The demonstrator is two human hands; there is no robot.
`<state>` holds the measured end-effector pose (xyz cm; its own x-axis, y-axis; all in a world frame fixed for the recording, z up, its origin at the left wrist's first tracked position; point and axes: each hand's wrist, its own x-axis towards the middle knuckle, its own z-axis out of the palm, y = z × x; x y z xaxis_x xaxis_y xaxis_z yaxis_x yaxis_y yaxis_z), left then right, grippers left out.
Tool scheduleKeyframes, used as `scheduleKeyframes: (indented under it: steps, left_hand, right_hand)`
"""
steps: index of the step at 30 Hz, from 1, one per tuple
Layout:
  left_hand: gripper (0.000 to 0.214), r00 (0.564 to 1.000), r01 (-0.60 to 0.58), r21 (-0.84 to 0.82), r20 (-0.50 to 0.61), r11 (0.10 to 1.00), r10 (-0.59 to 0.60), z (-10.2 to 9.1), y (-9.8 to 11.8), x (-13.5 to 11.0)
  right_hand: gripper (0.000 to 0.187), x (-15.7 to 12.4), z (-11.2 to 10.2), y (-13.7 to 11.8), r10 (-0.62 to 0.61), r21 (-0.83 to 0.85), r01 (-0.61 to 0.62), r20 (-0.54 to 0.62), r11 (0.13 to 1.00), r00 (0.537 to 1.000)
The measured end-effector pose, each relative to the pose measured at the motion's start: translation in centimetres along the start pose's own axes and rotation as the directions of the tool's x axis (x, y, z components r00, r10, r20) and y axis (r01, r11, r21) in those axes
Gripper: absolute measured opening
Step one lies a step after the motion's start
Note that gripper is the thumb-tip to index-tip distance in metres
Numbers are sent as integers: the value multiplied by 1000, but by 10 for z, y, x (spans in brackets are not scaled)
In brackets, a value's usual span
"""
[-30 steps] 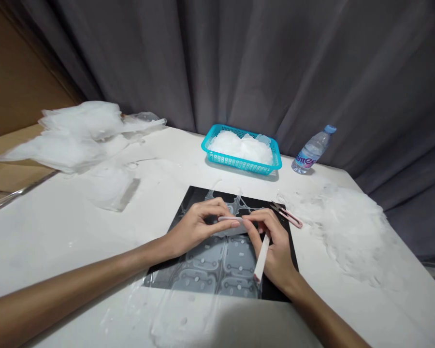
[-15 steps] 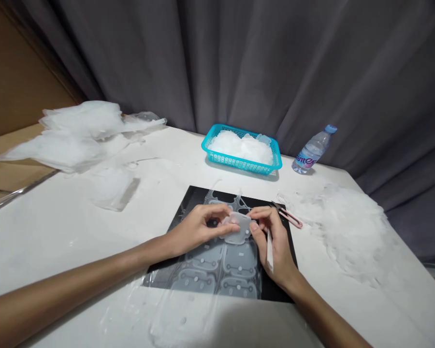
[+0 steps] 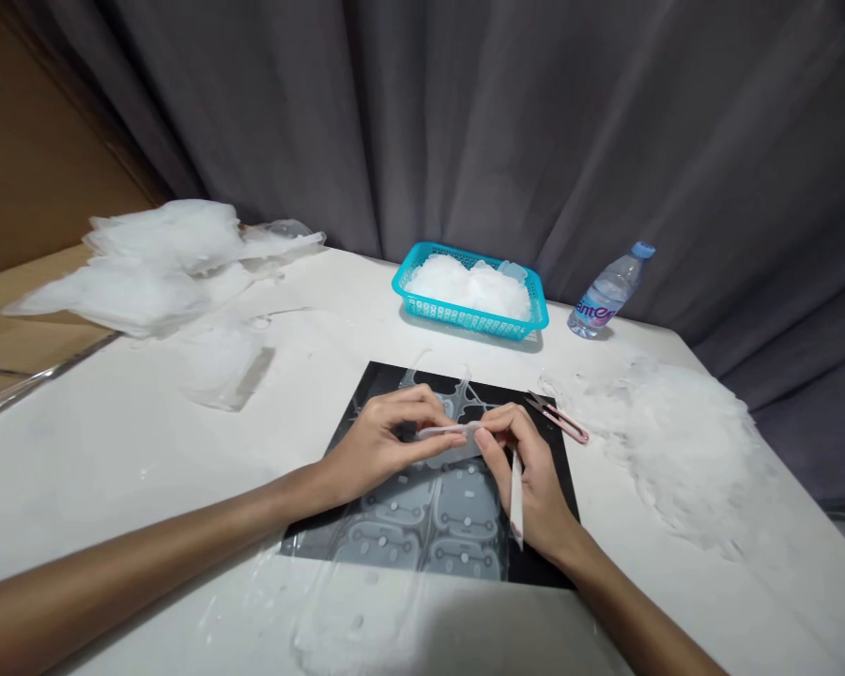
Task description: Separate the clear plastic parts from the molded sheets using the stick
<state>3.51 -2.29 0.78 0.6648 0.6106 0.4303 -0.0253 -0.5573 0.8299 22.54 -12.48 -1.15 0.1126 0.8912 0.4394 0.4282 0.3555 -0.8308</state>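
since half a second ago the small translucent piece [image 3: 470, 429] has tipped from face-on to nearly edge-on, and the white stick [image 3: 516, 502] has swung a little, its free end lower now. i read that as the rim getting the attention rather than the flat face, but that's just my take.

grip: the left hand [image 3: 380, 434] has thumb and fingers pinched together on the piece. the right hand [image 3: 539, 465] keeps the stick clamped among its fingers, with thumb and fingertip at the piece's other end. the piece itself is up between the hands, over the black mat [image 3: 539, 566].

on that mat is a clear molded sheet [image 3: 465, 507] of similar shapes, hanging past the near edge. pink-handled snips [image 3: 567, 424] lie across the mat's right edge.

containers: the turquoise basket [image 3: 457, 315] holds a mound of whitish pieces [image 3: 497, 289], too blurry to count. the plastic bottle [image 3: 601, 302] is capped, and i can't tell how full. filmy piles sit off to both sides.
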Motion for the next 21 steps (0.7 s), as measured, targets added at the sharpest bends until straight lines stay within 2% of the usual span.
scheduleKeyframes:
  steps: [4,8,10,13,15,17,19,21]
  left_hand:
    - [3,995,-70,42,-64,997,73,1,0,-3]
    - [3,996,-70,78,-54,995,74,1,-2,-5]
    - [5,996,-84,110,-6,990,85,0,-1,-6]
    - [14,985,-127,141,133,982,108,-1,2,-9]
    - [15,984,-82,153,168,985,55,-2,3,-10]
    - [14,994,35,177,95,984,-53,-3,2,-8]
    - [19,991,133,217,-27,967,-130,-6,-3,0]
    - [26,983,152,277,-144,949,-116,-13,-10,19]
  right_hand:
    - [13,-2,1,3,26,15,-27,37,1000,999]
    - [16,-2,0,5,22,-33,-21,30,999,999]
    - [16,-2,-1,4,5,-69,-2,30,998,1000]
    - [12,-1,-1,1,-68,-166,81,80,983,994]
    - [10,-1,0,-1,-119,-277,156,145,948,982]
    - [6,-2,2,-1,-132,-374,199,195,906,972]
    - [12,-3,5,0,-119,-425,205,221,882,968]
    - [22,-3,8,3,-116,-439,216,243,872,963]
